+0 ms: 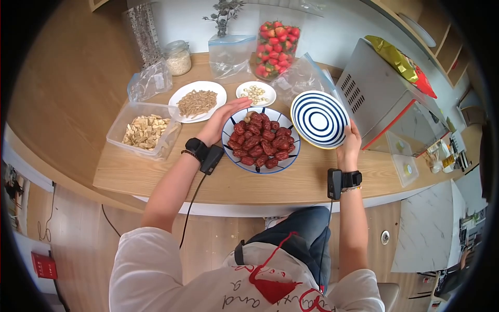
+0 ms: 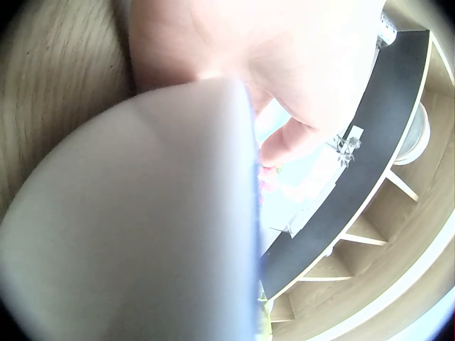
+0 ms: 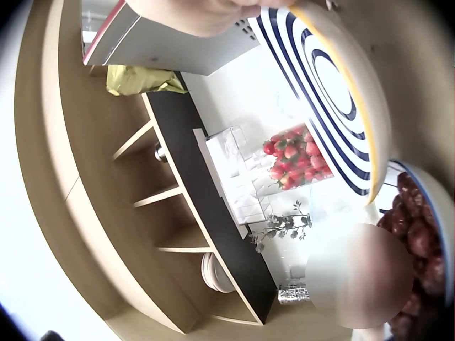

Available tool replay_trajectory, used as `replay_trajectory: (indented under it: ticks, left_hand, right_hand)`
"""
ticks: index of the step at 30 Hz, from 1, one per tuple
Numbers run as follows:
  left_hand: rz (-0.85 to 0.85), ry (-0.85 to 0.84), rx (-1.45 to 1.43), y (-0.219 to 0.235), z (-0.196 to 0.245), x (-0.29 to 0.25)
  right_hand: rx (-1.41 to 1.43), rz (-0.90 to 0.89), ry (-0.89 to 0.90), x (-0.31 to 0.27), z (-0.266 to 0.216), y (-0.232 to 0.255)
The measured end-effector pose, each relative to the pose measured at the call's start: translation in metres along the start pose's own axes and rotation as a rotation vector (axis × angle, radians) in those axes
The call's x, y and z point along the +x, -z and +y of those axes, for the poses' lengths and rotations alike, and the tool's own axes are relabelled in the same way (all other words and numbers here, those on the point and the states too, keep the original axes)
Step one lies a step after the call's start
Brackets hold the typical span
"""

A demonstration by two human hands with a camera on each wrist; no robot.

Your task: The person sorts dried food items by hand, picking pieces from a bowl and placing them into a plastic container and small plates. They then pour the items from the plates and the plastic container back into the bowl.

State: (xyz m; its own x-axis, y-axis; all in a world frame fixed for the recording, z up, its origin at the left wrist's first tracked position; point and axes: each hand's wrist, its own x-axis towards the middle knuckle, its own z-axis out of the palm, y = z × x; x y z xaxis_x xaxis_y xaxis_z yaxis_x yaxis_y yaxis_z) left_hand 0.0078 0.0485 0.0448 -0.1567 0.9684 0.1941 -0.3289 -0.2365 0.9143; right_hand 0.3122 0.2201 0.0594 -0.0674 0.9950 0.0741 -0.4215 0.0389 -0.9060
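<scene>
Dried red dates (image 1: 258, 138) fill a white bowl (image 1: 233, 160) with a blue rim on the wooden table. My left hand (image 1: 221, 123) lies along the bowl's back left rim, its fingers stretched toward a small white plate (image 1: 270, 90) of pale round seeds. The left wrist view shows the bowl's white outer wall (image 2: 142, 213) close beside the hand. My right hand (image 1: 349, 141) grips the right edge of a blue-and-white striped plate (image 1: 318, 118), its yellow rim (image 3: 355, 92) showing in the right wrist view. This plate is tilted, right of the dates.
Brown sticks lie on a white plate (image 1: 218, 88); dried pale slices fill a plastic box (image 1: 115, 130). Behind stand a glass jar (image 1: 178, 58), clear bags (image 1: 150, 80) and a bag of strawberries (image 1: 278, 49). A grey appliance (image 1: 364, 78) borders the right side.
</scene>
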Motion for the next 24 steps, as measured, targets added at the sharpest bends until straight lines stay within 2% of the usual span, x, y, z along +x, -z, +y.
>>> replay_trajectory:
  ticks: [7, 11, 21, 24]
  left_hand:
    - [0.019, 0.023, -0.023, -0.002, 0.003, -0.001]
    - [0.025, 0.031, -0.002, -0.005, 0.006, -0.002]
    - [0.043, 0.038, 0.011, -0.002, 0.002, -0.002]
    - [-0.015, -0.008, 0.053, 0.006, -0.001, 0.001]
  right_hand:
    - [0.034, 0.092, -0.103, 0.005, 0.017, 0.014]
    - [0.026, 0.077, -0.124, 0.009, 0.026, 0.026]
    - [0.001, 0.085, -0.074, 0.002, 0.020, 0.024]
    - [0.025, 0.108, -0.055, 0.002, 0.024, 0.023]
